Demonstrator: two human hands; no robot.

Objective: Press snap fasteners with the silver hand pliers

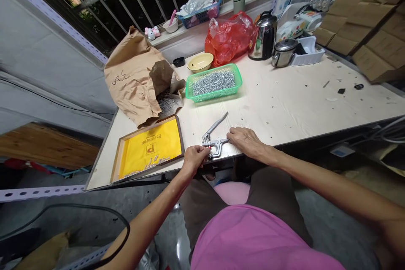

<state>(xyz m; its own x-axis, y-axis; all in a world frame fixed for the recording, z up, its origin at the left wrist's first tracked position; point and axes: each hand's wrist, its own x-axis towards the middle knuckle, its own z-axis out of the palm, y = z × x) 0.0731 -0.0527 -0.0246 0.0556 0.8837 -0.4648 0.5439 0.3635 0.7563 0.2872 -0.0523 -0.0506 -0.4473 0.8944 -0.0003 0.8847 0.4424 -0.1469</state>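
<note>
A metal hand press tool lies at the table's front edge, its long lever raised toward the back right. My left hand is closed in a pinch at the tool's left end, by a small red spot; what the fingertips hold is too small to name. My right hand is closed around the end of the tool's lower handle. Left of them, a shallow tray holds a yellow sheet with several small light pieces along its front. Behind the tool, a green basket is filled with small metal parts.
An open brown paper bag with metal parts stands at the left. Behind are a cream bowl, red plastic bag, steel kettle, steel cup and white tray. Cardboard rises at the right.
</note>
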